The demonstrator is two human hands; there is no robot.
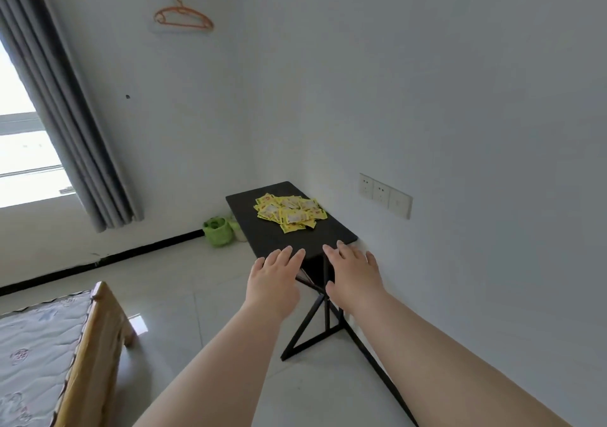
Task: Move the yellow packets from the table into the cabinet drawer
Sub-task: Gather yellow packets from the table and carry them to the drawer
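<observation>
Two bare forearms stretch forward side by side and end in the left hand (pixel 274 279) and the right hand (pixel 353 277). Both hands are palm down with fingers straight and slightly spread, and neither holds anything. Their fingertips lie over the near edge of the black tabletop (pixel 262 229); whether they press on it or hover just above it cannot be told. A narrow gap between the hands shows the dark frame under the tabletop. Straight ahead of the fingertips comes a bare strip of tabletop, and beyond it lie the yellow packets (pixel 290 212). They form a loose, overlapping heap on the far half, lying flat and spreading toward the edge on the right hand's side. The heap runs slightly longer across the hands' line of reach than along it. It sits roughly in line with the gap between the hands, so neither looks clearly nearer, and a forward reach by both should bracket it for a two-handed scoop. No cabinet drawer is in view. Off to the left hand's side stands a bed (pixel 49 344), and farther off a green bag (pixel 216 231) sits on the floor.
</observation>
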